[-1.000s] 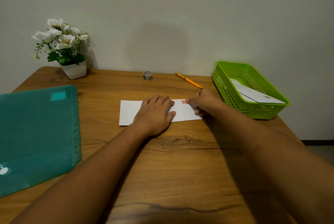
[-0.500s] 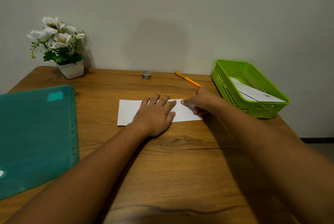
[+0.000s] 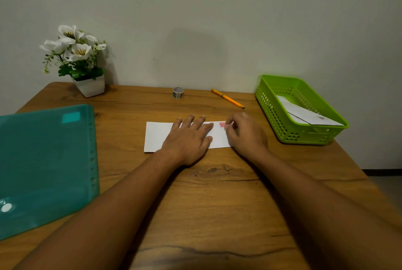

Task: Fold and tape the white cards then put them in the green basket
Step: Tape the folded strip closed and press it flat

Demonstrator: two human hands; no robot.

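A folded white card (image 3: 157, 137) lies flat on the wooden table (image 3: 217, 204). My left hand (image 3: 188, 139) rests palm down on its middle, fingers straight. My right hand (image 3: 244, 133) sits at the card's right end with fingers curled; thumb and forefinger tips meet on the right edge of a small pink tape piece (image 3: 221, 124) stuck near the card's top edge. The green basket (image 3: 272, 106) stands to the right, apart from my hands, with folded white cards (image 3: 304, 115) inside.
A small tape roll (image 3: 178, 92) and an orange pen (image 3: 227, 98) lie near the wall behind the card. A teal plastic folder (image 3: 45, 161) covers the table's left side. A white flower pot (image 3: 89, 87) stands at the back left corner.
My right fingertips covered the pink tape half a second ago; they have slid right and the tape shows again. My left hand stays flat on the card.
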